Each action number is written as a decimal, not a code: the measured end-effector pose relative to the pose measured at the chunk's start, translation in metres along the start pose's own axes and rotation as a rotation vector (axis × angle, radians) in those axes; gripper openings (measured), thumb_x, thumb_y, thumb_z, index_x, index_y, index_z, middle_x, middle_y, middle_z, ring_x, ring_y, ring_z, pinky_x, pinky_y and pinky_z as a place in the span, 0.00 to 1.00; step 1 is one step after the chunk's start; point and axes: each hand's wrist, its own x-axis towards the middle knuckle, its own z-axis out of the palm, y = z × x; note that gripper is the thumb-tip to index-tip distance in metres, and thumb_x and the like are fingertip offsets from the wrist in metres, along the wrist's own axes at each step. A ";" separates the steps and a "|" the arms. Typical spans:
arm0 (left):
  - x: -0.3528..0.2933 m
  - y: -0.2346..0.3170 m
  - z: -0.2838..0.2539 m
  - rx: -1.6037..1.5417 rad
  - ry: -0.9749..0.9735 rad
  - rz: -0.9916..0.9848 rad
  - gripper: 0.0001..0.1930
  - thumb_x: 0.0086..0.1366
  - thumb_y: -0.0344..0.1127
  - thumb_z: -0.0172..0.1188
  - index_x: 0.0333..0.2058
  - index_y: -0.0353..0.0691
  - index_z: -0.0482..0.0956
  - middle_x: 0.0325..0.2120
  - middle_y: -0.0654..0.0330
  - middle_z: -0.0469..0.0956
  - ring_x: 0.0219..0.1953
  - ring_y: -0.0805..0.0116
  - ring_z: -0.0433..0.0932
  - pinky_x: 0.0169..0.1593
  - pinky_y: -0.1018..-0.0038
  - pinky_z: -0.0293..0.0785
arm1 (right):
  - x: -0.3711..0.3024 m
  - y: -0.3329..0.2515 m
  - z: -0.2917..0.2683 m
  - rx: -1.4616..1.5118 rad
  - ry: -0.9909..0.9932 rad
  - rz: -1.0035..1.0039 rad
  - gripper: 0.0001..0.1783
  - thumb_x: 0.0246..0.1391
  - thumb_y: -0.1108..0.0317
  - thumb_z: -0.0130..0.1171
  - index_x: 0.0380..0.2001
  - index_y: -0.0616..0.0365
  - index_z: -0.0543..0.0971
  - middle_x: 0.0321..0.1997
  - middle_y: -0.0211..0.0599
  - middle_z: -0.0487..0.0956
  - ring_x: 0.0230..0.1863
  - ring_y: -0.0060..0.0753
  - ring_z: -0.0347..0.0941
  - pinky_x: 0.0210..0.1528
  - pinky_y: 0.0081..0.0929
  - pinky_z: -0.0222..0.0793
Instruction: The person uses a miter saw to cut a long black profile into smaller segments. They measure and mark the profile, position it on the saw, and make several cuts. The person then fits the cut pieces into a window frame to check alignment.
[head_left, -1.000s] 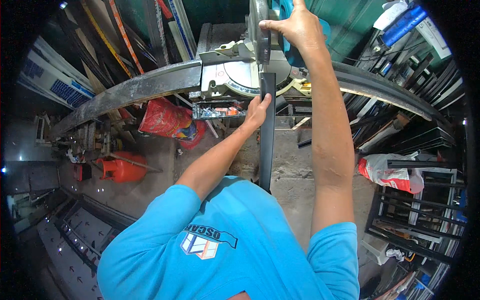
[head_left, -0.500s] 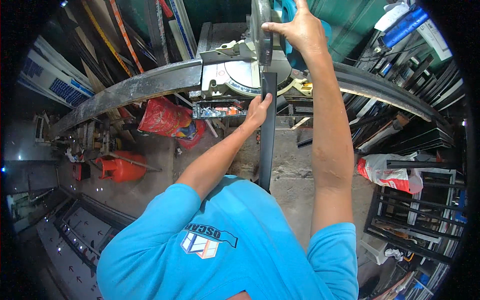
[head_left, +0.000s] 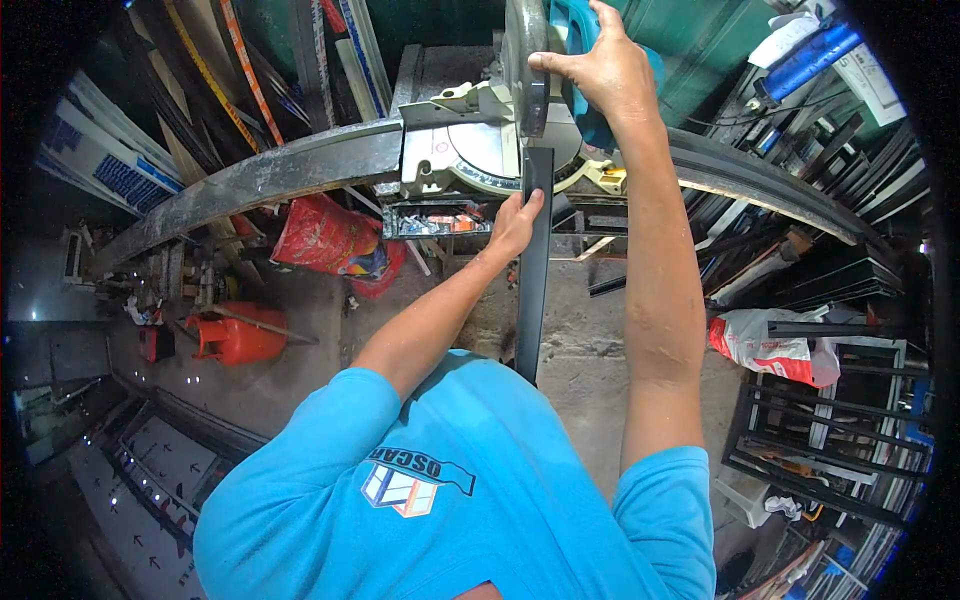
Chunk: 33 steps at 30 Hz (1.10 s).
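Observation:
My left hand [head_left: 514, 226] is wrapped around a long dark metal profile [head_left: 533, 300], thumb on its upper face. One end of the profile lies at the base of a miter saw [head_left: 478, 150], below the round grey blade guard [head_left: 527, 85]. From there it runs back toward my body, its near end at my shirt. At the saw's teal housing [head_left: 577, 115] is my right hand [head_left: 617, 80], its thumb stretched against the guard and a finger pointing upward. The other fingers are mostly hidden behind the hand, and so is whatever part of the saw they hold.
Long beams [head_left: 270, 170] extend to both sides of the saw. Beneath the left one are a red sack [head_left: 325, 240] and a red gas cylinder [head_left: 245, 335]. Profiles and strips lean at the back left. On the right are a white-and-red bag [head_left: 775, 345] and black metal frames [head_left: 825, 430].

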 end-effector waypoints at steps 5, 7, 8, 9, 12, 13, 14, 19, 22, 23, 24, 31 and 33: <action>0.002 -0.003 0.002 0.028 0.020 0.039 0.28 0.75 0.55 0.50 0.37 0.30 0.77 0.26 0.53 0.75 0.32 0.61 0.72 0.42 0.62 0.68 | -0.002 0.000 -0.001 -0.021 -0.009 0.026 0.52 0.36 0.54 0.82 0.65 0.51 0.67 0.51 0.60 0.82 0.54 0.62 0.78 0.54 0.45 0.74; 0.001 -0.002 0.000 0.052 0.019 0.037 0.28 0.75 0.56 0.50 0.38 0.29 0.77 0.26 0.53 0.75 0.32 0.61 0.72 0.42 0.62 0.68 | -0.003 0.000 0.001 -0.015 -0.011 0.021 0.53 0.36 0.54 0.82 0.65 0.52 0.67 0.51 0.60 0.82 0.54 0.62 0.78 0.55 0.45 0.74; 0.001 -0.002 -0.001 0.064 0.018 0.036 0.28 0.75 0.56 0.50 0.38 0.29 0.77 0.26 0.53 0.75 0.33 0.61 0.72 0.42 0.62 0.68 | -0.004 0.000 0.001 -0.006 -0.011 0.010 0.53 0.36 0.53 0.82 0.66 0.54 0.67 0.51 0.61 0.81 0.54 0.63 0.78 0.55 0.45 0.74; 0.002 -0.003 -0.001 0.046 0.007 0.017 0.28 0.75 0.56 0.50 0.39 0.29 0.77 0.26 0.53 0.75 0.32 0.61 0.72 0.42 0.62 0.68 | -0.004 0.001 0.001 0.000 -0.007 -0.001 0.54 0.36 0.53 0.82 0.66 0.56 0.67 0.52 0.62 0.81 0.54 0.63 0.78 0.56 0.45 0.74; 0.003 -0.006 0.000 0.002 -0.010 -0.021 0.29 0.74 0.57 0.49 0.40 0.29 0.78 0.26 0.53 0.75 0.32 0.60 0.73 0.42 0.61 0.68 | -0.004 0.016 0.015 -0.170 0.049 -0.025 0.55 0.34 0.38 0.80 0.62 0.59 0.71 0.45 0.60 0.83 0.49 0.58 0.82 0.50 0.45 0.78; 0.003 -0.006 0.000 -0.005 -0.004 -0.019 0.29 0.74 0.57 0.49 0.40 0.29 0.78 0.26 0.53 0.76 0.33 0.60 0.73 0.42 0.61 0.68 | -0.003 0.018 0.016 -0.178 0.031 -0.013 0.58 0.33 0.37 0.80 0.64 0.58 0.70 0.46 0.61 0.83 0.50 0.57 0.82 0.51 0.45 0.78; 0.002 -0.007 0.000 -0.013 0.002 -0.017 0.29 0.74 0.57 0.49 0.40 0.29 0.78 0.26 0.53 0.76 0.33 0.60 0.73 0.42 0.61 0.68 | -0.003 0.019 0.016 -0.186 0.014 -0.001 0.61 0.31 0.36 0.81 0.66 0.57 0.68 0.46 0.61 0.83 0.50 0.57 0.82 0.52 0.44 0.77; 0.001 -0.002 -0.001 0.081 0.023 0.050 0.30 0.74 0.58 0.50 0.40 0.29 0.78 0.27 0.51 0.77 0.33 0.58 0.75 0.42 0.60 0.68 | -0.008 0.020 0.017 -0.158 0.001 0.009 0.62 0.31 0.36 0.81 0.67 0.56 0.67 0.46 0.62 0.84 0.50 0.57 0.83 0.52 0.44 0.77; 0.002 -0.003 -0.001 0.103 0.034 0.069 0.30 0.74 0.58 0.50 0.39 0.29 0.78 0.27 0.51 0.77 0.34 0.58 0.75 0.41 0.60 0.68 | -0.009 0.021 0.017 -0.152 0.002 0.006 0.62 0.31 0.36 0.81 0.67 0.56 0.67 0.46 0.62 0.84 0.49 0.57 0.83 0.52 0.43 0.77; 0.002 -0.002 0.000 0.115 0.038 0.084 0.30 0.74 0.59 0.50 0.39 0.29 0.78 0.27 0.51 0.77 0.34 0.59 0.75 0.41 0.60 0.68 | -0.010 0.022 0.016 -0.155 -0.002 0.019 0.62 0.31 0.36 0.81 0.67 0.56 0.67 0.46 0.61 0.84 0.49 0.56 0.83 0.52 0.43 0.77; 0.001 -0.002 0.000 0.111 0.037 0.076 0.30 0.74 0.59 0.50 0.40 0.29 0.77 0.27 0.51 0.77 0.34 0.58 0.75 0.41 0.60 0.68 | -0.010 0.021 0.016 -0.155 -0.008 0.030 0.62 0.31 0.36 0.81 0.67 0.56 0.67 0.45 0.61 0.84 0.48 0.56 0.83 0.52 0.43 0.77; 0.000 0.000 -0.002 0.125 0.016 0.052 0.30 0.74 0.59 0.50 0.42 0.29 0.77 0.28 0.50 0.77 0.34 0.58 0.75 0.42 0.60 0.68 | -0.013 0.027 0.022 -0.131 0.023 0.014 0.62 0.30 0.38 0.81 0.67 0.55 0.67 0.42 0.60 0.85 0.47 0.58 0.83 0.50 0.45 0.78; -0.002 0.004 -0.001 0.125 0.025 0.092 0.30 0.74 0.59 0.50 0.42 0.29 0.77 0.28 0.51 0.77 0.34 0.58 0.74 0.43 0.60 0.69 | -0.014 0.028 0.023 -0.146 0.067 -0.006 0.62 0.29 0.40 0.83 0.67 0.53 0.66 0.39 0.60 0.85 0.43 0.60 0.84 0.48 0.47 0.79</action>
